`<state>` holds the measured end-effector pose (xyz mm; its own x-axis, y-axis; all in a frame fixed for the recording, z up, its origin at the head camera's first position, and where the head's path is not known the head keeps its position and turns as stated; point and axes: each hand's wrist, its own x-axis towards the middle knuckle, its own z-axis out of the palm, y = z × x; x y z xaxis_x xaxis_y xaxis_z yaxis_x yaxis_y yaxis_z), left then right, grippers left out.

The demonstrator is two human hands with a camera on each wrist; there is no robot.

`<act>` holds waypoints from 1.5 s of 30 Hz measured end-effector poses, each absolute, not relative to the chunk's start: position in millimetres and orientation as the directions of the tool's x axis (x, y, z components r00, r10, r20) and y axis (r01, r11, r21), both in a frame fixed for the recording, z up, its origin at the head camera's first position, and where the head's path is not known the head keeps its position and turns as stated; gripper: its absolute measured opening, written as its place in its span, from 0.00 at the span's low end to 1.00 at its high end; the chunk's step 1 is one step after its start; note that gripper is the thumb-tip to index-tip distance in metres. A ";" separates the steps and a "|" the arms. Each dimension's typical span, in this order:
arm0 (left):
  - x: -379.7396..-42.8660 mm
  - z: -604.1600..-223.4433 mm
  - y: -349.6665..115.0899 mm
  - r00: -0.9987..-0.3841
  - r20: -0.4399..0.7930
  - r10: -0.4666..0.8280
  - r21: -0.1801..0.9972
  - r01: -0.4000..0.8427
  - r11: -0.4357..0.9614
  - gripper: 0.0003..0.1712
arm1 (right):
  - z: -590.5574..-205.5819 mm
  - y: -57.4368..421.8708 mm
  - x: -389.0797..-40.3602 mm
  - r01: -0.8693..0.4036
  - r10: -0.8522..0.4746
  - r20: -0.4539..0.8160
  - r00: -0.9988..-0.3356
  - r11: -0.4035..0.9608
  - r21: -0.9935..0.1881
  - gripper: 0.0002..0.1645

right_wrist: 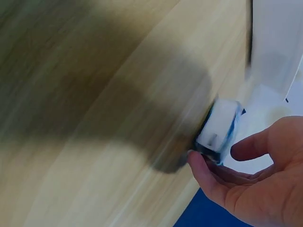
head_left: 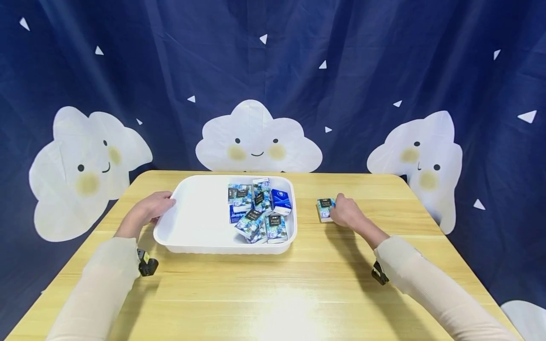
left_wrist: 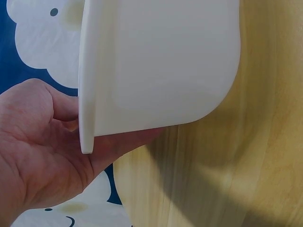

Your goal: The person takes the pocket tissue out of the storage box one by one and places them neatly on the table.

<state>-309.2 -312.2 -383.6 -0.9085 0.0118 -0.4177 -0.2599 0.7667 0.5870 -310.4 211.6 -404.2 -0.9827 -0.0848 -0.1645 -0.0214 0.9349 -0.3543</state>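
Note:
My left hand (head_left: pixel 159 204) holds the left end of a white plastic tray (head_left: pixel 192 213). In the left wrist view the thumb lies against the tray's rim (left_wrist: pixel 87 94) and the fingers reach under its base. Right of the tray, my right hand (head_left: pixel 346 210) has thumb and fingers around the near end of a small blue-and-white tissue pack (head_left: pixel 325 210) with a black label. The right wrist view shows this pack (right_wrist: pixel 220 124) slightly blurred, a fingertip at its lower edge and the thumb close to its other side.
Several similar tissue packs (head_left: pixel 275 228) lie heaped in the tray's right half, with a darker blue pack (head_left: pixel 281 201) among them. The wooden table (head_left: pixel 239 293) carries everything. Behind its far edge hangs a dark blue curtain (head_left: pixel 230 61) with smiling clouds.

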 end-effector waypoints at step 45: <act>-307.0 -383.3 -312.7 -0.916 -0.401 -0.010 0.590 -0.267 0.762 0.32 | -411.4 177.3 -314.0 -0.138 -0.151 -0.014 -0.988 0.936 -0.325 0.27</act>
